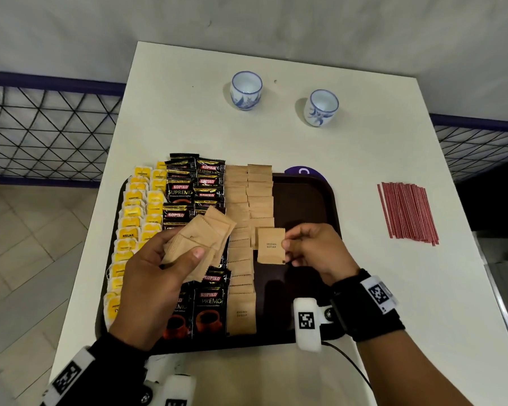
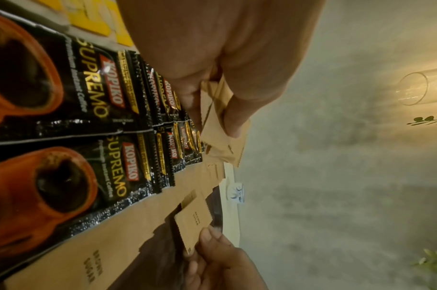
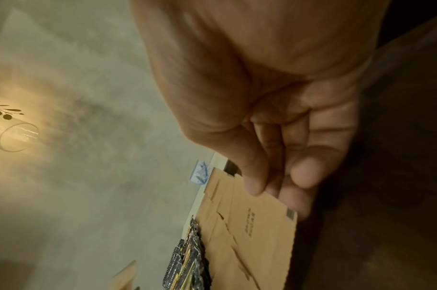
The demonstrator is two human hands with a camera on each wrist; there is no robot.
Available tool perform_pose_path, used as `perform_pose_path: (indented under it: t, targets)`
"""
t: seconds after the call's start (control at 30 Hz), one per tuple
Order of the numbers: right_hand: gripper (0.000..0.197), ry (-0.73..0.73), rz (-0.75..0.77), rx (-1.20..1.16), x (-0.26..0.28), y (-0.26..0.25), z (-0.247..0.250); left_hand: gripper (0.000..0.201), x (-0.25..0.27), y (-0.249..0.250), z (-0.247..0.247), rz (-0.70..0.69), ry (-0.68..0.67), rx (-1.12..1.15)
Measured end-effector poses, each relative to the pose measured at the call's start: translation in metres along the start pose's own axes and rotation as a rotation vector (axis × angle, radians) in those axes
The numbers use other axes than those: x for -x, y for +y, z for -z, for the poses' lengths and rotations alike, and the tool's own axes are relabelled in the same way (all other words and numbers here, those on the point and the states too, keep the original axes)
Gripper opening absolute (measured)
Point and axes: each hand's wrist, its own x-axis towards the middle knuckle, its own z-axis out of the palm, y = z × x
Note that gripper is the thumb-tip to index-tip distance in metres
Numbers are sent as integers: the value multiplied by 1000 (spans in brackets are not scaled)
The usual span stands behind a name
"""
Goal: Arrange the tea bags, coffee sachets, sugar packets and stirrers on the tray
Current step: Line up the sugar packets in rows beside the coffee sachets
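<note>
A dark brown tray [image 1: 305, 194] holds rows of yellow tea bags [image 1: 131, 218], black coffee sachets [image 1: 208, 300] and brown sugar packets [image 1: 241, 259]. My left hand [image 1: 159, 271] grips a fanned bunch of sugar packets [image 1: 200, 238] above the coffee rows; the same bunch [image 2: 222, 141] shows in the left wrist view. My right hand [image 1: 314, 247] pinches one sugar packet [image 1: 271, 245] by its right edge, low over the second sugar row. The right wrist view shows that packet [image 3: 259, 225] between thumb and fingers. Red stirrers [image 1: 408, 212] lie on the table right of the tray.
Two blue-and-white cups [image 1: 246, 89] [image 1: 321, 106] stand at the back of the white table [image 1: 188, 121]. A purple disc [image 1: 304, 171] peeks out behind the tray. Wire fencing [image 1: 41, 127] runs along both sides. The tray's right part is bare.
</note>
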Motion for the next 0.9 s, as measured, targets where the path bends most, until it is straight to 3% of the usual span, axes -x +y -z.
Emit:
perform_pose_path:
  t: [0.67,0.83,0.9]
  targets:
    - [15,182,80,341,-5,-3,-24,37,2,-3,-3,57,-59,53]
    - [6,239,197,436,-1,-6,-21,38,-1,-2,-4,80,-94,58]
    - [7,167,291,324,5,-13,-23,37,-2,-2,-4,90,-113,57]
